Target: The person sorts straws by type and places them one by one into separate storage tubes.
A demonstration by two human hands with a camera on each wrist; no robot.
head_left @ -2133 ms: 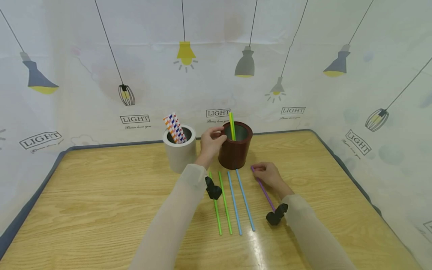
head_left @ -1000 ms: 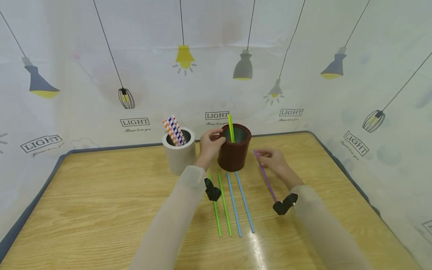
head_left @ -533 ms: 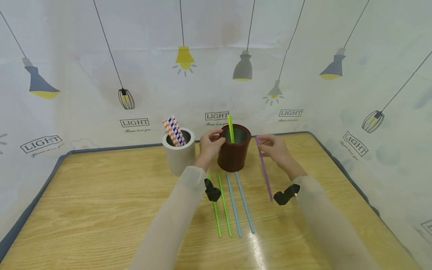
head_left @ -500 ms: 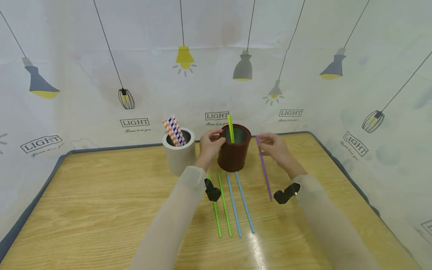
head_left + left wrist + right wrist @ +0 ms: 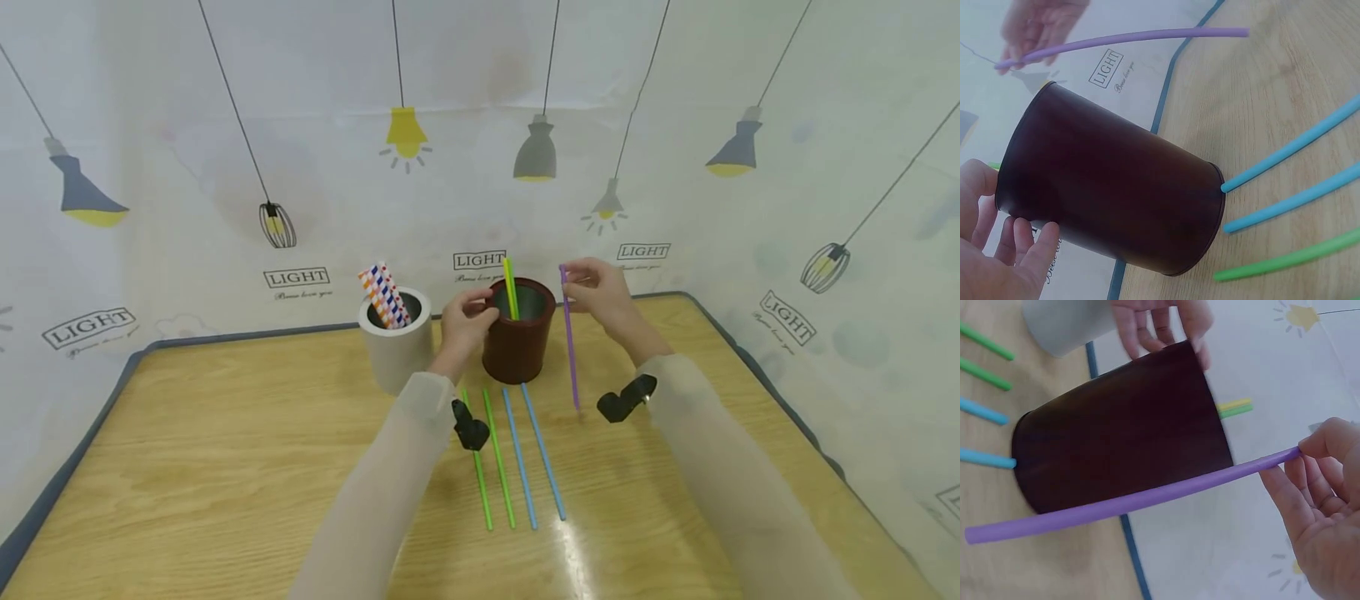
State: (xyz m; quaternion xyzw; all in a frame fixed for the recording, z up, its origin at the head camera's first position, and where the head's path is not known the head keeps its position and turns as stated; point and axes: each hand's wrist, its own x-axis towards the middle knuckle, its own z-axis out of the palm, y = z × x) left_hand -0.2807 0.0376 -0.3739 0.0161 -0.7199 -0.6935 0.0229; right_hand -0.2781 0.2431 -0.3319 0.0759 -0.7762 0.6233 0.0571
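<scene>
My right hand pinches a purple straw near its top end. The straw hangs nearly upright, just right of a dark brown cup. In the right wrist view the purple straw crosses in front of the cup. My left hand holds the cup's rim at its left side, fingers and thumb bent there. A yellow and a green straw lean inside the cup. Two green straws and two blue straws lie side by side on the table before it.
Left of the brown cup stands a white cup with several patterned paper straws. Both are near the back edge of the wooden table. A printed lamp-pattern curtain rises behind and at the sides.
My right hand has lifted the purple straw off the table, up and then leftward, bringing it closer to upright beside the brown cup. My left hand has stayed on the rim.
</scene>
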